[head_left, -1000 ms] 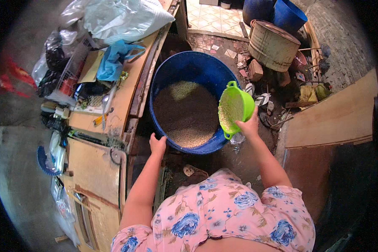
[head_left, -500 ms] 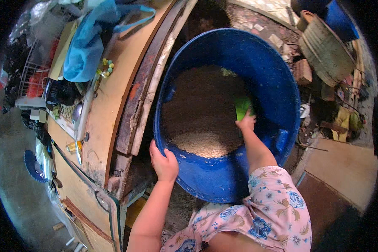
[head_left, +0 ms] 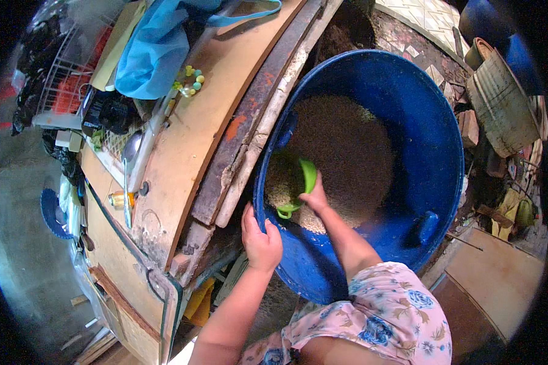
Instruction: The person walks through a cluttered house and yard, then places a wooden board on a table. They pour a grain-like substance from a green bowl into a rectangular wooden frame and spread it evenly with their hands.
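A: What's filling your left side?

B: I'm seeing a wooden bench (head_left: 170,176) there, its boards bending with the lens. Right beside it, a big blue drum (head_left: 426,131) is leaning over, and I'm looking straight into its mouth.

A: Anything inside?

B: I'm making out a broad bed of grain (head_left: 353,152), looking dark across the middle and paler near the lower edge. Farther right, outside the drum, a stained metal can (head_left: 504,109) is lying tilted among the clutter.

A: And on the bench?

B: A light-blue bag (head_left: 152,55) is slumping across the top, one strap trailing.

A: Where's the bowl?

B: I'm finding the green bowl (head_left: 309,176) inside the drum, close to its left wall. It is tipping on its side, mouth facing left, and some grain is showing in it. I can't tell whether it's touching the wall.

A: How are the hands doing?

B: The left hand (head_left: 263,244) is holding the drum at its near-left rim, fingers on the outside. The right hand (head_left: 315,196) is reaching in and clasping the bowl's edge.

A: Any smaller bits?

B: I'm spotting a metal spoon (head_left: 131,146) lying on the bench, a yellow-handled tool (head_left: 121,199) just beside its handle, and some little yellow and green balls (head_left: 196,79) sitting below the bag's strap.
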`<act>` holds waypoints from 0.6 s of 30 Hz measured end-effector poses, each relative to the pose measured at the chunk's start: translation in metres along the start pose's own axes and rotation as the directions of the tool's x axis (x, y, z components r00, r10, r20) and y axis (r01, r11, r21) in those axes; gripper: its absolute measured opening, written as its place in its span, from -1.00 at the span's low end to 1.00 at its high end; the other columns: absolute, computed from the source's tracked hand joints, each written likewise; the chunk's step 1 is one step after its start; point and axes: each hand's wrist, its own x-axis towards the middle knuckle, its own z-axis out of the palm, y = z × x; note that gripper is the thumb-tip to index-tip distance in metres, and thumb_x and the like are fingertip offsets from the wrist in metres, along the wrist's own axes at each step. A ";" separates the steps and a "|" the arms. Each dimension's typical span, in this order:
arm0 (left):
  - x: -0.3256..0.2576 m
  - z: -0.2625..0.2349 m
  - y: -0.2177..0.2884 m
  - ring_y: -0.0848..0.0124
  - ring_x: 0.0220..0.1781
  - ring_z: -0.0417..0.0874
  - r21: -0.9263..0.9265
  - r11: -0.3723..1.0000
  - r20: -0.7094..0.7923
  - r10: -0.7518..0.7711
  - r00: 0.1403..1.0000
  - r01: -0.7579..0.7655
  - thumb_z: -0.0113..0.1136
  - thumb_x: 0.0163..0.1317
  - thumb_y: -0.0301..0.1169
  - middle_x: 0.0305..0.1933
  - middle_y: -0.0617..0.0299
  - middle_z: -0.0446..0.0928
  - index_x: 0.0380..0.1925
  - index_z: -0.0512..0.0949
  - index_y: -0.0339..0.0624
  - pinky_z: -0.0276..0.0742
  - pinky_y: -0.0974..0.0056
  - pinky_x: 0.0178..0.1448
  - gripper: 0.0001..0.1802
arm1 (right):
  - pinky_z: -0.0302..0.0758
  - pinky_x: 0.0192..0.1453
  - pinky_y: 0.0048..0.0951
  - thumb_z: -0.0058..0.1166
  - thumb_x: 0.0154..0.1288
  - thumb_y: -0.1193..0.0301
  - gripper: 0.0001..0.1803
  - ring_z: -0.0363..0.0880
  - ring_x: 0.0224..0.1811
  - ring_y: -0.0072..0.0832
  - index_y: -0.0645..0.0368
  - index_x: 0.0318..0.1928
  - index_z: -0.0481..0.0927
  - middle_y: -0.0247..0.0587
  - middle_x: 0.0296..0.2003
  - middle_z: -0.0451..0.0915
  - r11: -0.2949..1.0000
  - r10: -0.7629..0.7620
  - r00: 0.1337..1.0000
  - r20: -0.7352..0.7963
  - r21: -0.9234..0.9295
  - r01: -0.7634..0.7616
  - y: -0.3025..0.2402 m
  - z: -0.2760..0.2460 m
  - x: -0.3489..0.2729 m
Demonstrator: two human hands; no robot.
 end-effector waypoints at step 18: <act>-0.080 0.011 0.068 -0.03 0.24 0.26 -0.330 0.943 0.131 -0.007 0.991 0.051 0.28 -0.06 -0.23 0.18 -0.22 0.23 0.19 0.15 -0.42 0.17 0.04 0.28 -0.15 | 0.55 0.00 -0.09 -0.06 -0.11 0.54 -0.23 0.45 0.09 -0.18 0.11 0.25 0.16 -0.12 0.10 0.40 0.726 -0.039 0.998 -0.050 0.685 0.063 -0.152 -0.197 -0.201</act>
